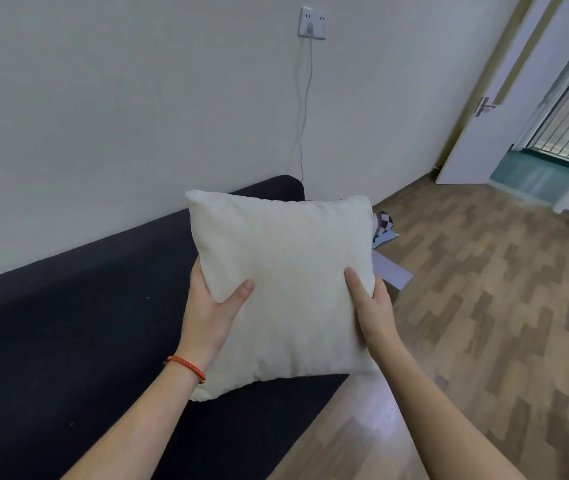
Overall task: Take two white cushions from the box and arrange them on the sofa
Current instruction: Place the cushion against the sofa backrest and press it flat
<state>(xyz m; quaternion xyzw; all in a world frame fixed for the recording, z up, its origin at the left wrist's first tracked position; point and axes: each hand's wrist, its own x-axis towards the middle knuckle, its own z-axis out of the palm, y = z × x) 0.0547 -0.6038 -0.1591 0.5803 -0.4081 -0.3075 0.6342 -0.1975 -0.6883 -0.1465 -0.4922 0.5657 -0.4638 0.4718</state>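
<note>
A square white cushion (286, 285) is held up in the air in front of me, over the right end of the black sofa (68, 323). My left hand (212, 311) grips its left edge, thumb on the front face. My right hand (371, 308) grips the right edge in the same way. The sofa runs along the wall from lower left to its armrest behind the cushion. Behind the cushion's right side, a pale flap of the box (392, 268) lies on the floor, with a checkered item (383, 221) beyond it. No second white cushion shows.
A wall socket (312, 22) with a cable hanging down sits above the sofa's armrest. Wooden floor (483, 289) spreads to the right. An open white door (504, 98) and a barred window stand at the far right.
</note>
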